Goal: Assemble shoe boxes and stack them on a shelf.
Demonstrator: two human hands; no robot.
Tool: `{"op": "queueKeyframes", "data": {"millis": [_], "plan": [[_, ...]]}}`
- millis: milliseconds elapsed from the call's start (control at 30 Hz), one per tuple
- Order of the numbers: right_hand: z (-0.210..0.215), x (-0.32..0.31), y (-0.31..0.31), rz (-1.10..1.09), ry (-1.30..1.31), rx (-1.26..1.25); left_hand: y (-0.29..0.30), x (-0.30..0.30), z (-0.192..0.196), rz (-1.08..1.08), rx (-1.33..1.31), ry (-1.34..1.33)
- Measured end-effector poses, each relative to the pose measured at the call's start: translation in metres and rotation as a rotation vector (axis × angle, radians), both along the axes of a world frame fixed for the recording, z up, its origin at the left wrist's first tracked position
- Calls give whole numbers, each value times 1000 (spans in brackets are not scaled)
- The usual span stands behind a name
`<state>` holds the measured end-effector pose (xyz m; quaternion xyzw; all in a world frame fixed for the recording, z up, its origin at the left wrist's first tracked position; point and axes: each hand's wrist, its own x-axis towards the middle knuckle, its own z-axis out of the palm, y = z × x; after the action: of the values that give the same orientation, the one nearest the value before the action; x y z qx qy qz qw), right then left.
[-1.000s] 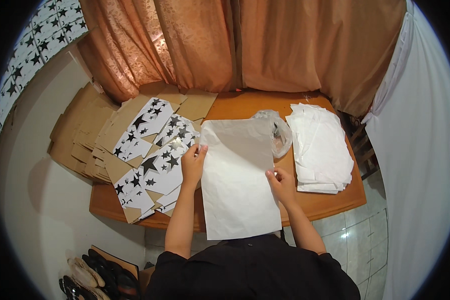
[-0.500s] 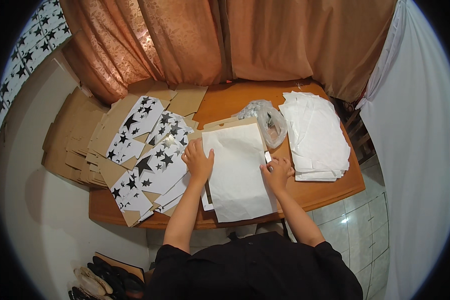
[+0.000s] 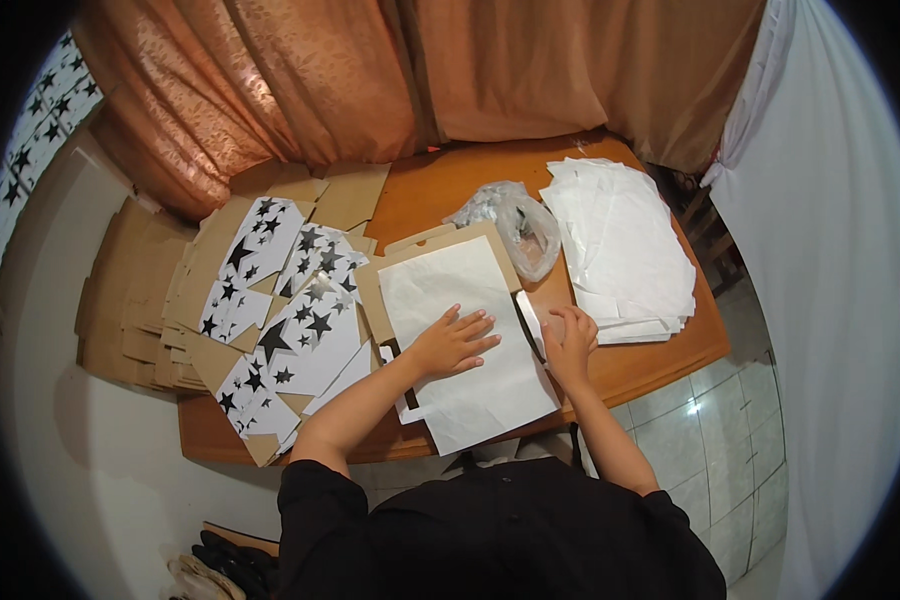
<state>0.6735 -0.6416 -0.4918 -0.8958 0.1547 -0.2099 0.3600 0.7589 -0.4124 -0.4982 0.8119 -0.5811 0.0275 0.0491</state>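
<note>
A blank white paper sheet (image 3: 450, 280) lies at a slant over an unfolded brown cardboard box blank (image 3: 372, 305) at the table's front edge. My left hand (image 3: 455, 345) rests flat on the middle of the sheet with its fingers spread. At the blank's right side, my right hand (image 3: 570, 345) has its thumb and bent fingers closed at the edge of a narrow white-faced side flap (image 3: 532, 318). Part of the sheet's lower half is under my left forearm. Behind the blank sits a clear plastic bag (image 3: 523, 235) whose contents are hard to make out.
Star-printed white and brown box blanks (image 3: 315, 335) overlap on the left, beside stacked plain brown cardboard (image 3: 135, 295). A stack of white sheets (image 3: 625, 250) lies to the right on the wooden table (image 3: 430, 185). Orange curtains (image 3: 510, 70) hang behind; shoes (image 3: 230, 565) are at lower left.
My left hand has moved from the sheet's left edge onto its middle and flattened. The sheet and blank now lie more tilted, with more cardboard showing. My right hand stays at the right side.
</note>
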Motion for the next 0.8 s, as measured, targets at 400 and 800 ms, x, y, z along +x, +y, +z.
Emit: {"op": "queueKeyframes", "data": {"millis": [400,800], "plan": [[28,-90,-14,654,225,-402,-10,11,-46,-96,-12,185],[2,-71,19,368,-54,-484,-15,16,-70,-136,207,362]]}}
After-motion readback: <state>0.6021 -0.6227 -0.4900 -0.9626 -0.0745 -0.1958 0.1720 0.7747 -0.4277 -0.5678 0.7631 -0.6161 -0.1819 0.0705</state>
